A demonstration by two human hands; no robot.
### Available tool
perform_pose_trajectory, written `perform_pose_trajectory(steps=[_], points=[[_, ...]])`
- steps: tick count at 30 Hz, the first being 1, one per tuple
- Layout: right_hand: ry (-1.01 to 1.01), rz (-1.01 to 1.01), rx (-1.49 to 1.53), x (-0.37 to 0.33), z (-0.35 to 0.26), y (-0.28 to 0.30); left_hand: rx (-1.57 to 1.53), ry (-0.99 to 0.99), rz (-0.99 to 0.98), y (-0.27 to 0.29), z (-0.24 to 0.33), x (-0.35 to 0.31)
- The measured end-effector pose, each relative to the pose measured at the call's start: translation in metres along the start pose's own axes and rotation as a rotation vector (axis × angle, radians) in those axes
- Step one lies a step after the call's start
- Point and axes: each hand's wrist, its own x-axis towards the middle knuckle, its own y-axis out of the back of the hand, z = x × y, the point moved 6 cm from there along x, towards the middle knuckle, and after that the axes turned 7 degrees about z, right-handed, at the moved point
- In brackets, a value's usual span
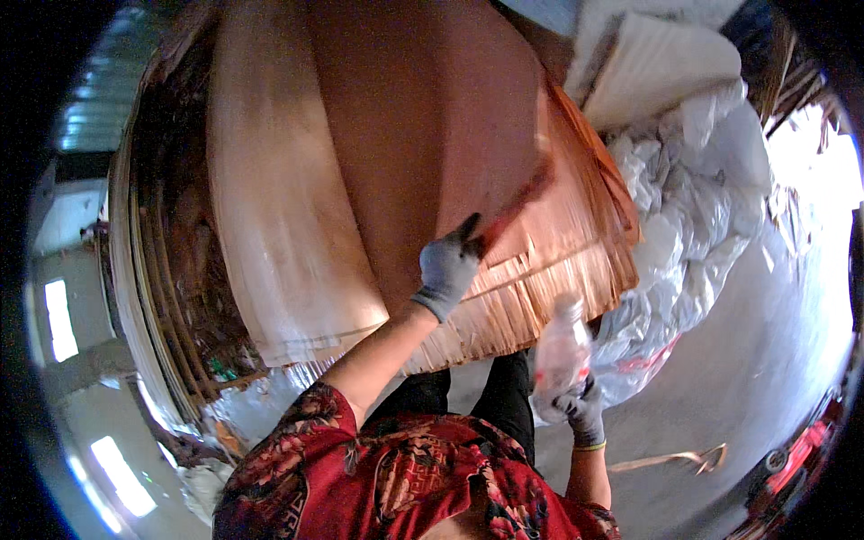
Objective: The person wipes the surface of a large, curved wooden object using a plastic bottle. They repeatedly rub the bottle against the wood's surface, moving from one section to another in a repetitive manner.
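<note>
My left hand [447, 268], in a grey glove with dark fingertips, is closed around the near end of a thin reddish stick-like tool [515, 209]. The tool is smeared by motion, so I cannot tell its exact kind. It reaches up and to the right across a reddish-brown wood veneer sheet [490, 99] on a large stack. Lower right, my gloved right hand [583, 409] grips a clear plastic bottle [563, 346] by its lower part. The bottle stands upright in the air beside the stack's near edge, with some red on it.
A paler veneer sheet [270, 180] covers the stack's left part. Crumpled translucent plastic sheeting [684, 234] lies to the right, below light-coloured boards [666, 67]. On the grey floor [720, 369] are a tan strap [666, 461] and a red wheeled object [796, 457].
</note>
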Motion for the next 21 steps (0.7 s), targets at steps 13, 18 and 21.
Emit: perform_pose_trajectory(steps=[13,18,21], points=[[0.189,0.234,-0.079,-0.004,-0.019,-0.113,0.165,-0.247,-0.188,0.032,0.004,-0.004],[0.042,0.143,-0.205,0.041,-0.01,-0.115,0.224,-0.29,-0.24,0.015,0.014,-0.006],[0.193,0.018,-0.006,0.079,-0.019,-0.112,0.273,-0.319,-0.235,0.032,0.021,-0.006]])
